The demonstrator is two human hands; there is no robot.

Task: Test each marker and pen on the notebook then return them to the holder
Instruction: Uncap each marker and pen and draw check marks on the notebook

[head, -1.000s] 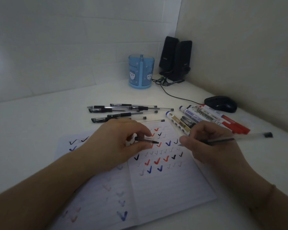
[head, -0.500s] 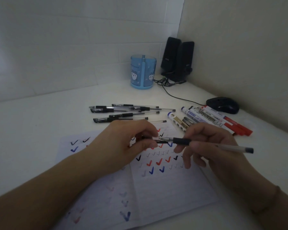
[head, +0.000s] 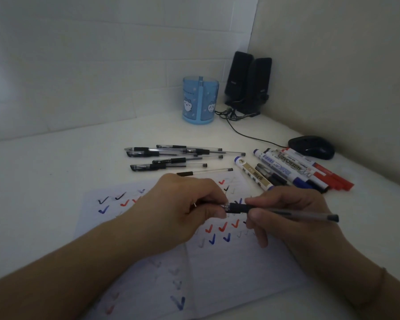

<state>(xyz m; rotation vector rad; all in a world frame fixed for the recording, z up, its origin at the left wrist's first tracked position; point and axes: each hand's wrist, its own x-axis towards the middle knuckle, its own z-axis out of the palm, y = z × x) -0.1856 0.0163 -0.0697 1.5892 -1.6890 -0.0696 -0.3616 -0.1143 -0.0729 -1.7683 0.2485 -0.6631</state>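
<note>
— Hands first: how do they sit?
— Left hand (head: 185, 211) pinches a pen cap at the tip of the pen (head: 275, 211); right hand (head: 293, 218) grips its black grip, over the open notebook (head: 229, 269).
— Where is the holder?
— Blue holder (head: 200, 100) stands at the bench's far edge, beside the speakers (head: 247, 82). Loose pens (head: 171, 155) and markers (head: 293, 169) lie between.

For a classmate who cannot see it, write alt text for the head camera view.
Two hands meet over an open notebook of tick marks: the right hand holds a pen, the left hand pinches its cap at the tip. Behind lie loose pens, markers, a blue holder, speakers and a mouse.
</note>
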